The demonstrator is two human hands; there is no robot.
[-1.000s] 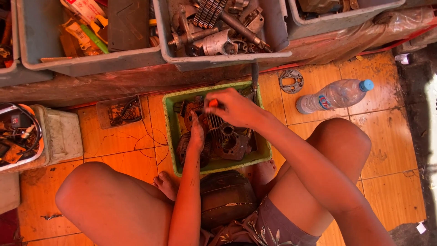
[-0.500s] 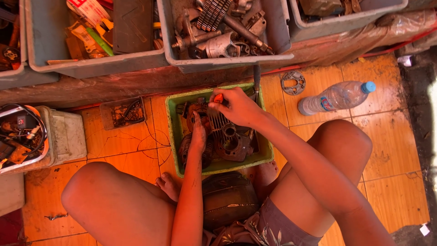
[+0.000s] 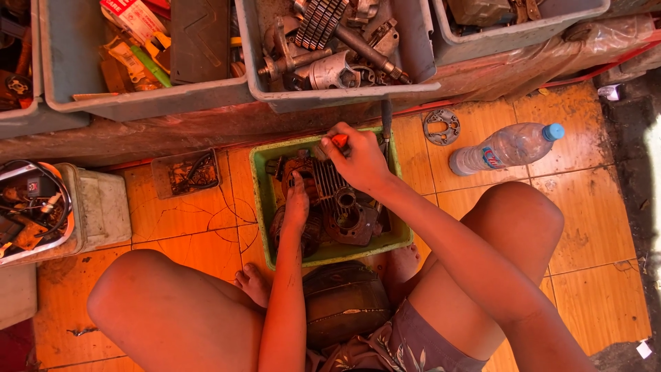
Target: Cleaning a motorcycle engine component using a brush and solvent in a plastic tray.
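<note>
While grey bins (image 3: pixel 330 96) above hold gears and metal parts, the green tray (image 3: pixel 265 207) on the floor carries a finned engine block (image 3: pixel 337 200). Right hand (image 3: pixel 358 160) clamps an orange-handled tool (image 3: pixel 339 140) over it; left hand (image 3: pixel 297 203) lies flat, fingers loose, on the block.

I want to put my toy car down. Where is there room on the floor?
Bare orange tiles lie between the small clear box and the green tray, and right of the right knee below the water bottle. The tray is crowded: engine part, left hand, right hand.
</note>
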